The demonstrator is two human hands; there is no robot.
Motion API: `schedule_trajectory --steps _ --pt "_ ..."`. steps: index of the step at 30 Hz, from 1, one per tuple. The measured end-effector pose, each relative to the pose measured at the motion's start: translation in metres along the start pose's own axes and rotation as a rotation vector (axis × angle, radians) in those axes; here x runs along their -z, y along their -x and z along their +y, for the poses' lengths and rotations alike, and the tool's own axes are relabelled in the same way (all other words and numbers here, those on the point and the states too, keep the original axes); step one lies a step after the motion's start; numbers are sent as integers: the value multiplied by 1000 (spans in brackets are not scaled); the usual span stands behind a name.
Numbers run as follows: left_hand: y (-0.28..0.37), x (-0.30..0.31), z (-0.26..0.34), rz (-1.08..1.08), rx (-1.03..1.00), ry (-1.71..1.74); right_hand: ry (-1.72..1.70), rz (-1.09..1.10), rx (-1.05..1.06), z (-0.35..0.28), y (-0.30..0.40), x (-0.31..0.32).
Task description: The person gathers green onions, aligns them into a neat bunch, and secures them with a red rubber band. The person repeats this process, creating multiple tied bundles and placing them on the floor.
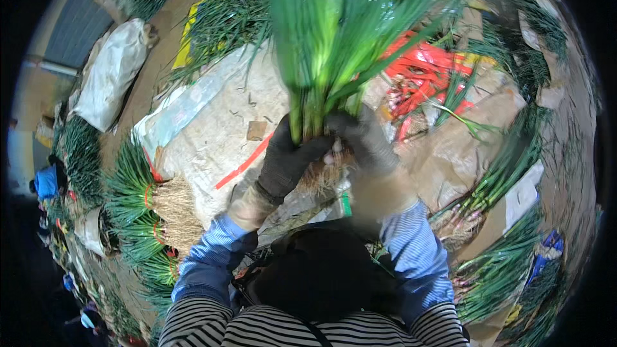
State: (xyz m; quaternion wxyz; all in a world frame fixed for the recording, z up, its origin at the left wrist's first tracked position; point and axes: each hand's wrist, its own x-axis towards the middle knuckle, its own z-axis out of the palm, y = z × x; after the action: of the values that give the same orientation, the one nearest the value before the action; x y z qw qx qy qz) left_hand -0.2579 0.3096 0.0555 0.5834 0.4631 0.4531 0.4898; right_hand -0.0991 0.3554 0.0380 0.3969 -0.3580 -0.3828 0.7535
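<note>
A thick bunch of green onions (318,53) stands up before me, its leaves blurred and spreading towards the top of the view. My left hand (291,159), in a dark knit glove, is closed around the lower stalks, thumb across the front. Gloved too, my right hand (364,135) grips the bunch from the other side and is blurred near the wrist. Pale bulbs and brown roots (320,173) hang below and between the hands. Beneath the bunch lies a whitish woven sheet (207,140), with a red strip (245,161) on it.
Several tied bundles with trimmed-looking roots (176,197) are stacked at left. Red ties (419,77) lie in a heap at right. Loose onions (496,173) rest farther right, and more (231,14) are piled at the back. A white sack (113,74) lies upper left. A person (47,182) is at far left.
</note>
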Motion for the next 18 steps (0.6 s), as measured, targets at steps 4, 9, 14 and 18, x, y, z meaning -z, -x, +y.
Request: schedule_trajectory --steps 4,9,14,18 --pt "28 46 -106 234 163 254 -129 -123 -250 90 -50 -3" --pt "39 92 -234 475 552 561 -4 14 -451 206 -77 28" --pt "40 100 -220 323 506 937 -30 12 -344 202 -73 31" --pt "40 92 -193 280 403 -140 -245 510 13 186 -31 26"
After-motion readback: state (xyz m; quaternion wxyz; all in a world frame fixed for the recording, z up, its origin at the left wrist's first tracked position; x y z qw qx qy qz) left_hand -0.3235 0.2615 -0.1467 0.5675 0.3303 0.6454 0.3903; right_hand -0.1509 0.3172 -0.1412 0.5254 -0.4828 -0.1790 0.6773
